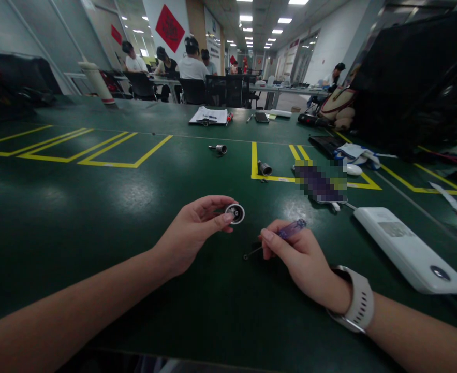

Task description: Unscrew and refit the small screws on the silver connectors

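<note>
My left hand point(197, 228) is closed round a small round metal cup point(239, 210), its hollow side facing me and a small fitting at its centre. To its right, my right hand point(294, 254) grips a screwdriver point(290, 229) with a clear purple handle. The screwdriver's thin shaft points down and left, and a tiny dark piece, perhaps a screw or nut, shows at its tip. Tip and cup are apart. Beyond my hands, a similar metal cup with a stem point(219, 149) lies on the green table, and another metal cup point(265, 168) lies inside a yellow-taped corner.
Right of my hands lie a white power bank point(410, 248) and a blurred-out phone point(319, 184) with a cable. A clipboard with papers point(208, 116), a white cloth point(356, 155) and a tall pale bottle point(97, 83) are farther back. Several people sit at distant tables.
</note>
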Tool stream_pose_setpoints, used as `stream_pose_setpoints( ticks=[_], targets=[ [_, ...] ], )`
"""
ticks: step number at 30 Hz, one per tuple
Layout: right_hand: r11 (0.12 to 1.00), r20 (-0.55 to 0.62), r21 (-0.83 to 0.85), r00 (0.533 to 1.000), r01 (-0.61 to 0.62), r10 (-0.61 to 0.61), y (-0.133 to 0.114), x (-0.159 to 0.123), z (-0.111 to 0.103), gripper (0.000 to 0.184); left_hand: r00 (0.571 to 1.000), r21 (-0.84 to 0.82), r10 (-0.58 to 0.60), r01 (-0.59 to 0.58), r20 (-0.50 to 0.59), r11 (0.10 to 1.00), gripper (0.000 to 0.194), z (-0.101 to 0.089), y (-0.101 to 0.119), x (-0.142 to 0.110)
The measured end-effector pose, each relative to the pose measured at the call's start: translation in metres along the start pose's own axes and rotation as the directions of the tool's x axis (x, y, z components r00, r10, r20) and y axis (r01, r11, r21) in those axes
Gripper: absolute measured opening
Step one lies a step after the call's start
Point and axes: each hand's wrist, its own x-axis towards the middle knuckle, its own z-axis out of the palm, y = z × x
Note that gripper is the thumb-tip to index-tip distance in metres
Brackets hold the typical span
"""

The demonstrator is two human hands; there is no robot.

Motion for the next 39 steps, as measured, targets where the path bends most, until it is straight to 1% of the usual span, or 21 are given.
stream_pose_setpoints(
  ticks=[5, 7, 9, 11, 13, 15, 19, 21, 22, 24, 28, 31, 34, 39],
  targets=[
    [0.977, -0.051, -0.204, 0.996, 0.056, -0.068, -0.007, -0.003, 0.001, 0.029, 1.000, -0.047, -0.011, 0.011, -0.001, 0.999, 0.025, 0.002, 0.000, -0.001],
    [0.954, -0.041, -0.276, 0.990, 0.116, -0.132, -0.008, -0.004, 0.003, 0.027, 1.000, -0.040, -0.012, 0.012, -0.006, 0.999, 0.025, 0.003, -0.001, -0.001],
    [0.922, 0.004, -0.319, 0.974, 0.217, -0.228, -0.008, -0.006, 0.004, 0.023, 1.000, -0.018, -0.011, 0.011, -0.015, 1.000, 0.026, 0.003, -0.001, -0.001],
    [0.878, 0.066, -0.342, 0.941, 0.334, -0.333, -0.006, -0.008, 0.005, 0.018, 0.999, 0.000, -0.011, 0.011, -0.031, 1.000, 0.027, 0.002, -0.001, -0.001],
    [0.835, 0.091, -0.347, 0.902, 0.427, -0.423, -0.004, -0.010, 0.005, 0.013, 0.999, 0.011, -0.009, 0.010, -0.051, 1.000, 0.027, 0.002, -0.001, -0.001],
    [0.794, 0.083, -0.339, 0.857, 0.504, -0.509, -0.003, -0.011, 0.004, 0.009, 0.998, 0.017, -0.007, 0.008, -0.061, 1.000, 0.027, 0.002, 0.000, -0.002],
    [0.685, 0.053, -0.334, 0.738, 0.648, -0.673, -0.007, -0.012, 0.000, 0.009, 0.998, 0.031, -0.006, 0.008, -0.059, 0.999, 0.026, 0.004, 0.000, -0.003],
    [0.635, 0.052, -0.344, 0.689, 0.692, -0.723, -0.010, -0.011, 0.000, 0.010, 0.999, 0.044, -0.009, 0.011, -0.051, 0.999, 0.027, 0.005, 0.000, -0.003],
    [0.621, 0.056, -0.351, 0.677, 0.701, -0.734, -0.011, -0.011, 0.001, 0.011, 0.999, 0.051, -0.010, 0.013, -0.047, 0.999, 0.027, 0.006, 0.000, -0.004],
    [0.616, 0.069, -0.366, 0.680, 0.698, -0.730, -0.012, -0.010, 0.002, 0.011, 0.999, 0.068, -0.009, 0.012, -0.041, 0.998, 0.028, 0.008, 0.000, -0.005],
    [0.652, 0.076, -0.387, 0.728, 0.652, -0.682, -0.009, -0.008, 0.005, 0.009, 1.000, 0.104, 0.012, -0.009, -0.024, 0.994, 0.027, 0.010, 0.000, -0.008],
    [0.667, 0.080, -0.386, 0.744, 0.637, -0.663, -0.008, -0.008, 0.006, 0.010, 0.999, 0.130, 0.035, -0.032, -0.020, 0.991, 0.025, 0.010, 0.000, -0.010],
    [0.666, 0.083, -0.383, 0.741, 0.641, -0.666, -0.008, -0.007, 0.008, 0.010, 0.998, 0.162, 0.054, -0.049, -0.027, 0.986, 0.022, 0.011, 0.000, -0.010],
    [0.632, 0.106, -0.387, 0.713, 0.671, -0.693, -0.009, -0.006, 0.009, 0.009, 0.996, 0.230, 0.077, -0.064, -0.047, 0.971, 0.020, 0.011, -0.001, -0.009]
  ],
)
